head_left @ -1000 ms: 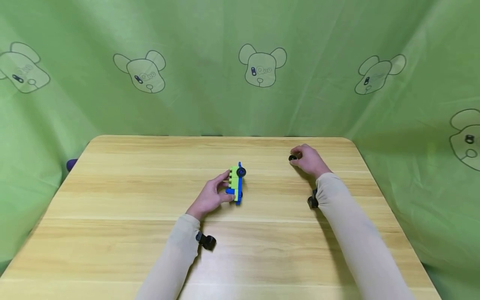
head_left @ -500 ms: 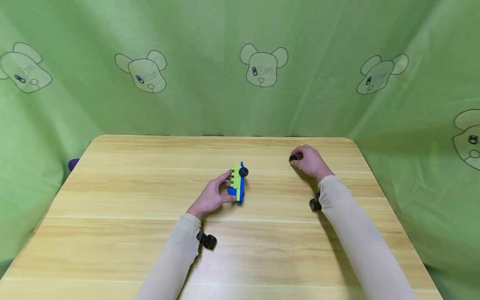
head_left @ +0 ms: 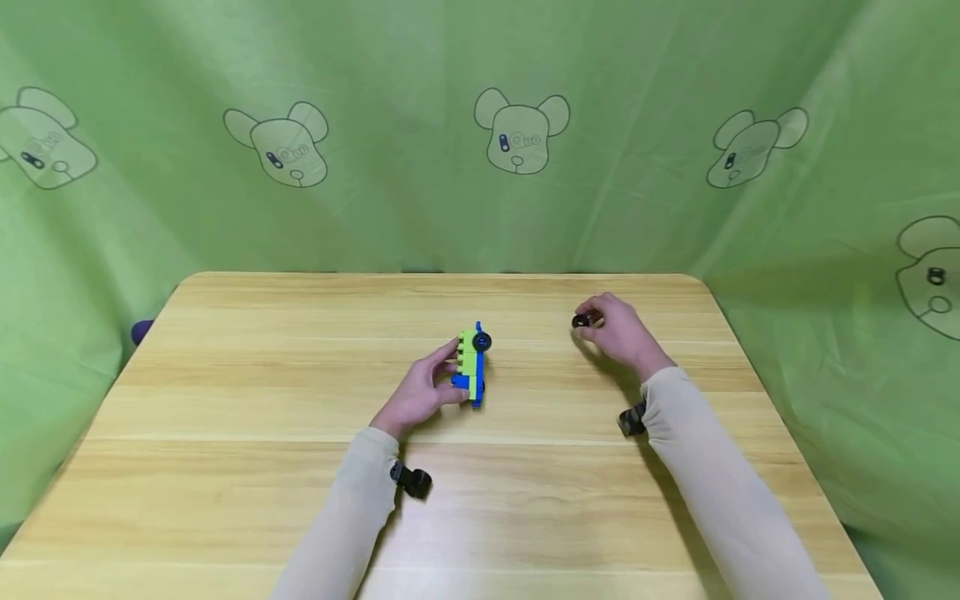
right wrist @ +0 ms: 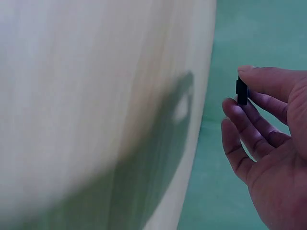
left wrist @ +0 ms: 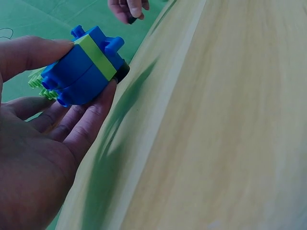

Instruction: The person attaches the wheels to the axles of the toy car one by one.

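Observation:
My left hand (head_left: 418, 397) grips a toy car (head_left: 469, 365) built of lime-green and blue bricks, tipped on its side above the table. One black wheel (head_left: 482, 342) shows at its far end. In the left wrist view the car's blue end (left wrist: 79, 72) lies between the thumb and the fingers, and part of a dark wheel (left wrist: 123, 72) shows beneath. To the right, my right hand (head_left: 621, 335) pinches a loose black wheel (head_left: 580, 321) between thumb and fingertips. The right wrist view shows that wheel (right wrist: 242, 92) edge-on, apart from the table.
Both hands are over a light wooden table (head_left: 247, 517). A green curtain (head_left: 405, 192) with printed mouse heads hangs behind it and along both sides. A purple object (head_left: 141, 332) shows past the left table edge. Each wrist carries a small black camera (head_left: 411, 481).
My right hand has shifted slightly left and nearer with the wheel, whose open hub now faces the head camera more. The left hand and the car stay almost in place.

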The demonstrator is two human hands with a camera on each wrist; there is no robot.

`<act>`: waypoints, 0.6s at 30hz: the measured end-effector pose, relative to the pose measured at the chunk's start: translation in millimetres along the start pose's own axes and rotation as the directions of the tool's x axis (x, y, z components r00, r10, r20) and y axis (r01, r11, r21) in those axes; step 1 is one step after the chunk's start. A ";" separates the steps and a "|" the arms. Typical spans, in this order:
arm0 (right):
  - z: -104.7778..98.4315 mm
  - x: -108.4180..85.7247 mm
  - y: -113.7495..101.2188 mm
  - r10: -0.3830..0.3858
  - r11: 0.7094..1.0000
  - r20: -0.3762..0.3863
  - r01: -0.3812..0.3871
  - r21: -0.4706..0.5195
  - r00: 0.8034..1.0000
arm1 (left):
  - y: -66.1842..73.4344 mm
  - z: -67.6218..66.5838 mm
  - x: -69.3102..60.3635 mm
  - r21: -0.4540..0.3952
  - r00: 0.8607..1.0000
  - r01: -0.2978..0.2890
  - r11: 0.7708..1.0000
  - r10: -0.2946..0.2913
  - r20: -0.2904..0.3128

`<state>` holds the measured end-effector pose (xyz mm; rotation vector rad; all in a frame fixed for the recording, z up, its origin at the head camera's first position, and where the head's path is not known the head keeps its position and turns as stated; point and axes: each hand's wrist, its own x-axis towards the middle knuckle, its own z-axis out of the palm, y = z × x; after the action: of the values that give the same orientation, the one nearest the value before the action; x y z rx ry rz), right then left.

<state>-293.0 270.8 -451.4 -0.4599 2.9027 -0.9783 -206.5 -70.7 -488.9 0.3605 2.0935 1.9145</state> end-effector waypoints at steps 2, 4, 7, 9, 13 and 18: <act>-0.3 -3.7 -4.4 -0.016 1.000 -0.004 0.016 0.001 1.000 | 0.5 0.3 -0.9 0.002 1.000 -0.005 1.000 0.005 -0.007; -1.1 -7.6 -9.6 -0.031 1.000 -0.008 0.031 0.006 0.999 | 1.0 0.6 -1.3 0.003 1.000 -0.010 1.000 0.010 -0.011; -2.2 -12.7 -17.3 -0.054 0.999 -0.014 0.054 0.002 0.998 | 1.7 0.8 -1.1 0.004 1.000 -0.017 1.000 0.017 -0.012; -2.8 -16.3 -22.9 -0.076 0.997 -0.022 0.076 0.001 0.997 | 2.2 1.1 -0.6 0.002 1.000 -0.019 1.000 0.019 -0.010; -3.2 -24.0 -35.1 -0.121 0.993 -0.051 0.121 -0.001 0.991 | 3.9 1.9 -0.5 0.001 1.000 -0.017 1.000 0.017 -0.013; -1.3 -31.9 -48.7 -0.181 0.983 -0.081 0.182 -0.002 0.980 | 4.6 2.3 -1.0 -0.002 1.000 -0.004 1.000 0.004 -0.019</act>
<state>-249.8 244.0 -422.8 -0.7122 2.9705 -1.0498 -204.7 -68.5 -484.5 0.3468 2.1043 1.9295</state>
